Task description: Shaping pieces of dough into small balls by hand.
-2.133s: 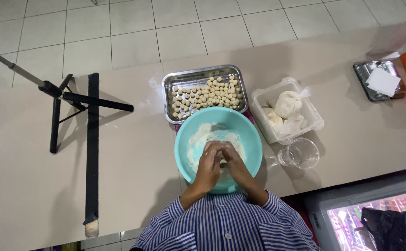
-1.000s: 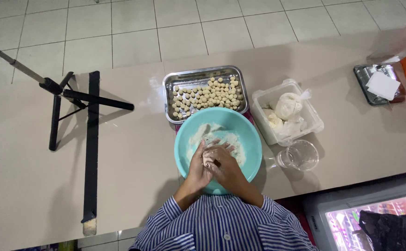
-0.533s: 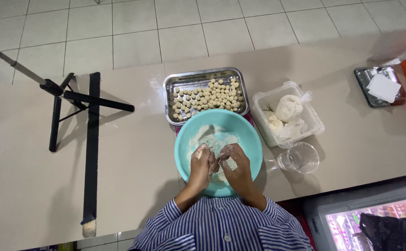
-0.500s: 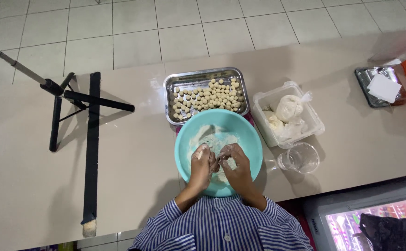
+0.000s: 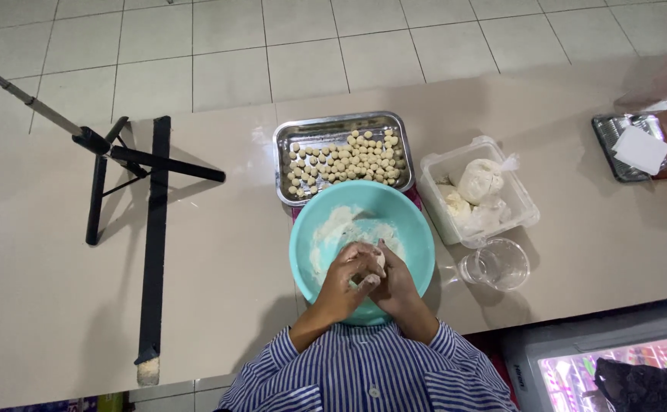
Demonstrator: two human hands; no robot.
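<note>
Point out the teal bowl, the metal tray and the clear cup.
Teal bowl [image 5: 414, 229]: head view, right rim.
Metal tray [image 5: 341, 120]: head view, far rim.
Clear cup [image 5: 501, 264]: head view, its middle.

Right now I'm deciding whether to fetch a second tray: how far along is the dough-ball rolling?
Done: many small dough balls fill much of the steel tray. In hand: left hand and right hand press a dough piece over the teal bowl. Left: dough lumps wait in the clear tub.
</note>
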